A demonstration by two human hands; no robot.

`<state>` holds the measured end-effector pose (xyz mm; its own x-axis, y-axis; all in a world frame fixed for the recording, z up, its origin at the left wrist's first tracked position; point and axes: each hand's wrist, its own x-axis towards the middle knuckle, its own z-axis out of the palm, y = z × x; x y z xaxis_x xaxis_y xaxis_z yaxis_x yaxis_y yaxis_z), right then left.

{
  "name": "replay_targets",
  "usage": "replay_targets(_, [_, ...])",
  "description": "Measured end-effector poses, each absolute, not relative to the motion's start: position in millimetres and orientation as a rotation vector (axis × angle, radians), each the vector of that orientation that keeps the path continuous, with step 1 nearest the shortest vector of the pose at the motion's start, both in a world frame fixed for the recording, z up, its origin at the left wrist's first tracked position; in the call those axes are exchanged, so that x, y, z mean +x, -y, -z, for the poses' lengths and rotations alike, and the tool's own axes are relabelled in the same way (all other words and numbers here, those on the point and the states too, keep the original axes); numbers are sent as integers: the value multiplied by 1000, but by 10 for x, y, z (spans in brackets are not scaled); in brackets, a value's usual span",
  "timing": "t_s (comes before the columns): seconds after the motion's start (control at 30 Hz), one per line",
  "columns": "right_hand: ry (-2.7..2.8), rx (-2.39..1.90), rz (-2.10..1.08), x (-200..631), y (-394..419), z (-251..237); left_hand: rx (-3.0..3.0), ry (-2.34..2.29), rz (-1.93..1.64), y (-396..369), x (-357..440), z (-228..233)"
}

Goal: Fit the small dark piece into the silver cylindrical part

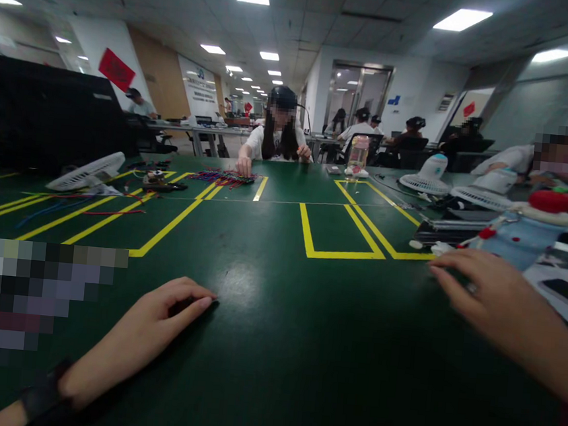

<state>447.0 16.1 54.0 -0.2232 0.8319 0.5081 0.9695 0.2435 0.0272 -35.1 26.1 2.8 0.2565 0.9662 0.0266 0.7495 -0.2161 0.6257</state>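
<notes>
At the wide green desk (302, 347), the left hand (166, 305) and right hand (491, 284) are well apart, each loosely curved, thumb separate from fingers. Beyond the right one: two white fans (426, 177), and, closer, one light-blue, red-topped figure (523, 240).

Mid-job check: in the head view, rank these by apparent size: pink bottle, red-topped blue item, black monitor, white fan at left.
1. Black monitor
2. Blue item
3. Left fan
4. Bottle

Nearness may affect this; true sizes are unsure.
</notes>
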Motion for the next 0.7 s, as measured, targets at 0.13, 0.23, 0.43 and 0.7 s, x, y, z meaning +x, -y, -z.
replay_targets(0.13, [1932,-2168,397,5199,-98,-462,2034,-1544,-572,-246,-338,-38])
replay_targets(0.23, [1843,-2300,299,5323,-79,-398,2032,-1542,-562,-244,-341,-42])
replay_targets(0.43, [1747,-2339,288,5142,33,-503,2061,-1513,-565,-256,-346,-49])
replay_targets(0.7, [1645,-2375,95,5088,60,-619,2081,-1521,-611,-270,-346,-45])
